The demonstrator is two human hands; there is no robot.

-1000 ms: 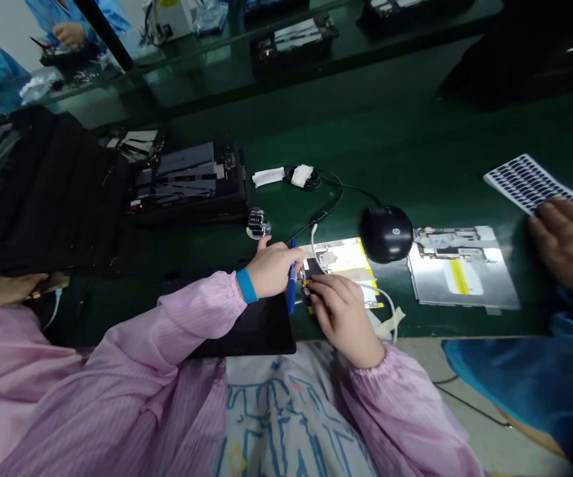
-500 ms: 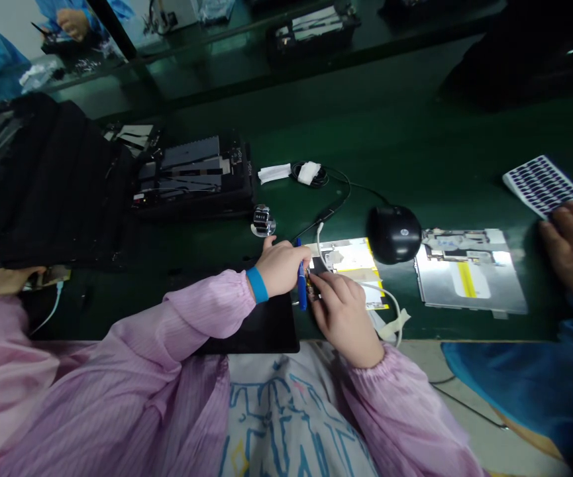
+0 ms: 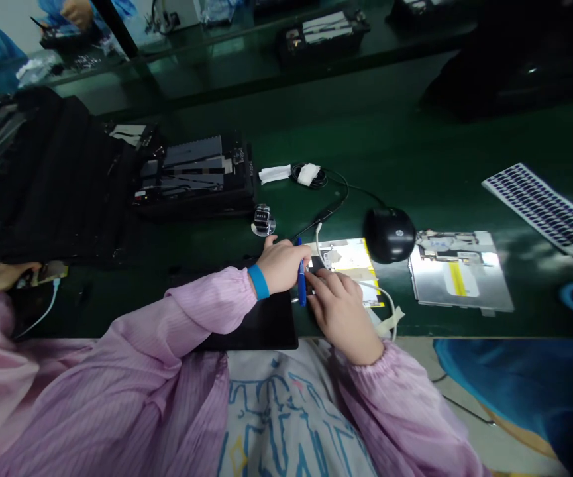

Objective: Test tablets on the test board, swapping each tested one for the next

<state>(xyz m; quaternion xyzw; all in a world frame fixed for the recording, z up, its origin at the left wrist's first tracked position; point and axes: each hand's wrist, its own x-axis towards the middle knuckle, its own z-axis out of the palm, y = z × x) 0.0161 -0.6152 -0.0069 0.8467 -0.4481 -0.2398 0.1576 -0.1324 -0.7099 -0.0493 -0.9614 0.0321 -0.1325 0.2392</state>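
Observation:
My left hand (image 3: 282, 265), with a blue band at the wrist, is closed around a slim blue pen-like tool (image 3: 302, 281) that stands out along its fingertips. Close beside it, my right hand (image 3: 338, 305) has its fingers bent together at the tool; whatever they pinch is hidden. Under and behind the right hand lies a bright panel with yellow edges (image 3: 360, 255). A white cable (image 3: 389, 301) with a piece of tape curves around that hand. A black flat panel (image 3: 261, 324) lies beneath my left wrist.
A chrome counter (image 3: 262, 218), a black mouse (image 3: 390, 234) and a coiled black cable (image 3: 309, 175) stand beyond my hands. A silver panel (image 3: 465, 281) and a label sheet (image 3: 544, 202) lie right. Stacked black trays (image 3: 194, 172) stand left. Another person's hand (image 3: 0, 275) works far left.
My hands stay almost in place, with the right fingers shifting slightly. At the right, the co-worker's hand has drawn off the label sheet, now more exposed. The view has shifted a little.

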